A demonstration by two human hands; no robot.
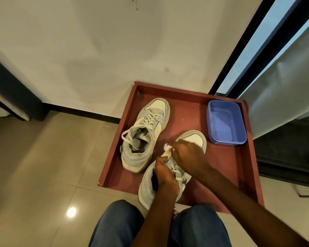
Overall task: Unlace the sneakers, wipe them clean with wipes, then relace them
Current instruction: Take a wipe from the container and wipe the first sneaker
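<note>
Two sneakers [144,136] side by side on a tray [185,102], a tub [226,122] at its far right corner

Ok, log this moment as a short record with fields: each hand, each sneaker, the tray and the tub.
left hand: grips the near sneaker at its collar
right hand: pinches a white wipe against the near sneaker
near sneaker: still laced, heel overhanging the tray's front edge
far sneaker: laced, untouched, on the tray
tray: red-brown, on the tiled floor beside the wall
blue tub: on the tray's right side, contents not discernible
</note>
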